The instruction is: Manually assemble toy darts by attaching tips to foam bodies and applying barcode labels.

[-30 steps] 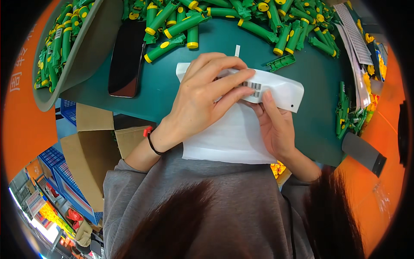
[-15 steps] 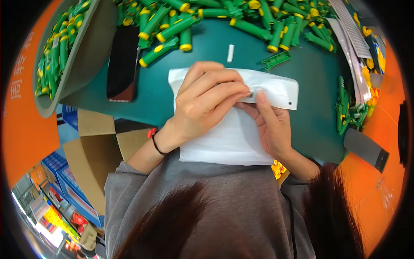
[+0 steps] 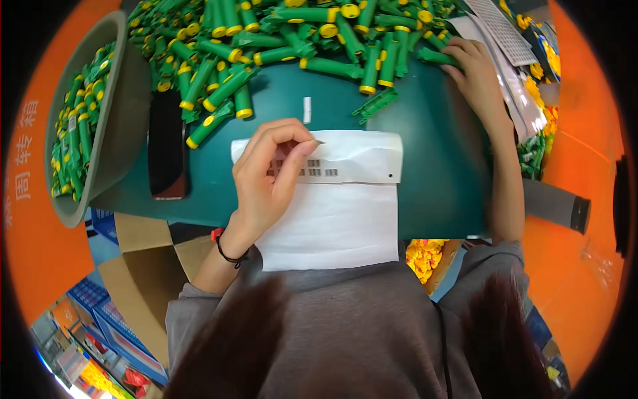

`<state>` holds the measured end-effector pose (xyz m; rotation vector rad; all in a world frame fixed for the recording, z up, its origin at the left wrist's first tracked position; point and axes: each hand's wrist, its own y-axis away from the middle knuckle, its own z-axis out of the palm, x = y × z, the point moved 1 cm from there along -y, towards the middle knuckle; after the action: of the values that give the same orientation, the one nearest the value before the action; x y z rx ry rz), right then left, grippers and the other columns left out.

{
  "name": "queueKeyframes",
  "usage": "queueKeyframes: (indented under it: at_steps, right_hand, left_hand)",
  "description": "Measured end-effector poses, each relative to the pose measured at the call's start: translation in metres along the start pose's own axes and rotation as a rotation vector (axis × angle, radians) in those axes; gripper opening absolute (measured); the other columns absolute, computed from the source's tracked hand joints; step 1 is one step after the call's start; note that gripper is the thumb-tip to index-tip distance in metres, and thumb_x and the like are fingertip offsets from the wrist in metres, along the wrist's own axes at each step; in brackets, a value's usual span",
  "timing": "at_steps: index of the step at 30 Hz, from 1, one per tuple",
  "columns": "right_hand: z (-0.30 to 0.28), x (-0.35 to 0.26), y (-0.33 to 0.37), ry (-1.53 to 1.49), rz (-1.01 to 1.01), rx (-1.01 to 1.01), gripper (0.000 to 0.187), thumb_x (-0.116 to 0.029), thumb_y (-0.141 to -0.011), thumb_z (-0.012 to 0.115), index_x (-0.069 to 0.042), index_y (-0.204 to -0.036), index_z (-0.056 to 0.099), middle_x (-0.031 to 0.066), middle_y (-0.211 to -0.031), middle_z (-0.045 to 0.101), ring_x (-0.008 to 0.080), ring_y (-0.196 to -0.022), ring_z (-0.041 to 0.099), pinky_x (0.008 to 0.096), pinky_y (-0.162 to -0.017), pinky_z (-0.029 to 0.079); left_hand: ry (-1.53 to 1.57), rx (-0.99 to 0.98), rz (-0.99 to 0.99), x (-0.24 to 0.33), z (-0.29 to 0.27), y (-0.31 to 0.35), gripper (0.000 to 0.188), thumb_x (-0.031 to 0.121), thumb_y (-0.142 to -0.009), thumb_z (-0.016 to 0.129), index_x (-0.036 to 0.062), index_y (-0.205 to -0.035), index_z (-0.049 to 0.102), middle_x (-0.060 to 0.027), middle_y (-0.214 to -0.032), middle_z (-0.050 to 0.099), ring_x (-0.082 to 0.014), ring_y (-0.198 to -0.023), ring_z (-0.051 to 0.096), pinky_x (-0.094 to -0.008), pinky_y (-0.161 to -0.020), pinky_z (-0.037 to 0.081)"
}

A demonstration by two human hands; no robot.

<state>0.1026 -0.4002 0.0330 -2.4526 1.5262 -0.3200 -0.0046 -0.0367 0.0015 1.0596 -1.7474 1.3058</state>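
A white plastic bag (image 3: 345,219) lies flat on the green table (image 3: 438,179), its top flap folded down over a dark printed label. My left hand (image 3: 269,179) rests on the bag's left part, thumb and forefinger pinched at the flap's upper edge. My right hand (image 3: 475,70) is stretched to the far right of the table, fingers closed on a green tube with a yellow cap (image 3: 435,56) at the edge of a big pile of such tubes (image 3: 286,33).
A black phone (image 3: 166,149) lies left of the bag beside a grey bowl (image 3: 129,126) full of green tubes. A small white strip (image 3: 306,110) and a loose green clip (image 3: 375,105) lie above the bag. Clear bags (image 3: 515,86) sit far right, a cardboard box (image 3: 139,272) below left.
My right hand has left the bag and reached up to the tube pile at the far right. The flap now lies flat. My left hand stays on the bag.
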Motion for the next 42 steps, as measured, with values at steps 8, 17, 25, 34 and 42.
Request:
queueKeyframes:
  at_steps: [8,17,25,34,42]
  right_hand:
    - [-0.050,-0.142,0.015,-0.969,0.321,-0.112,0.036,-0.005,-0.092,0.061,-0.003,-0.128,0.063,0.0065,-0.117,0.057,0.0109,-0.090,0.056,0.0222,-0.078,0.045]
    - [-0.026,-0.185,0.046,-1.685,0.346,-0.041,0.042,0.013,-0.078,0.070,0.004,-0.117,0.059,0.0122,-0.119,0.058,0.0209,-0.113,0.057,0.0325,-0.100,0.046]
    - [-0.019,-0.186,0.049,-1.679,0.388,0.008,0.042,0.014,-0.079,0.070,0.006,-0.119,0.060,0.0142,-0.123,0.059,0.0222,-0.116,0.058,0.0347,-0.100,0.049]
    - [-0.021,-0.187,0.051,-1.632,0.366,0.040,0.043,0.015,-0.079,0.070,0.008,-0.121,0.060,0.0159,-0.122,0.060,0.0234,-0.114,0.060,0.0351,-0.099,0.052]
    - [-0.022,-0.187,0.049,-1.624,0.378,0.034,0.042,0.015,-0.080,0.069,0.008,-0.120,0.060,0.0158,-0.122,0.060,0.0235,-0.114,0.060,0.0350,-0.099,0.052]
  left_hand:
    - [0.378,0.008,-0.257,0.025,-0.018,-0.016,0.012,0.007,-0.095,0.064,-0.0006,-0.104,0.063,-0.0021,-0.096,0.066,-0.0076,-0.084,0.063,-0.0199,-0.075,0.048]
    - [0.116,-0.313,-0.139,0.055,-0.014,-0.032,0.008,0.001,-0.091,0.064,-0.0026,-0.097,0.062,-0.0099,-0.103,0.065,-0.0136,-0.094,0.058,-0.0277,-0.088,0.045]
    - [0.060,-0.352,-0.165,0.054,-0.004,-0.034,0.009,0.003,-0.090,0.067,-0.0018,-0.096,0.063,-0.0088,-0.098,0.066,-0.0146,-0.092,0.060,-0.0281,-0.086,0.047]
    - [-0.046,-0.371,-0.083,0.056,-0.003,-0.038,0.009,0.002,-0.087,0.069,-0.0031,-0.092,0.064,-0.0090,-0.093,0.066,-0.0182,-0.088,0.062,-0.0292,-0.083,0.048]
    - [-0.086,-0.368,-0.084,0.055,-0.001,-0.039,0.009,0.001,-0.086,0.069,-0.0034,-0.092,0.064,-0.0093,-0.092,0.066,-0.0180,-0.089,0.063,-0.0293,-0.082,0.049]
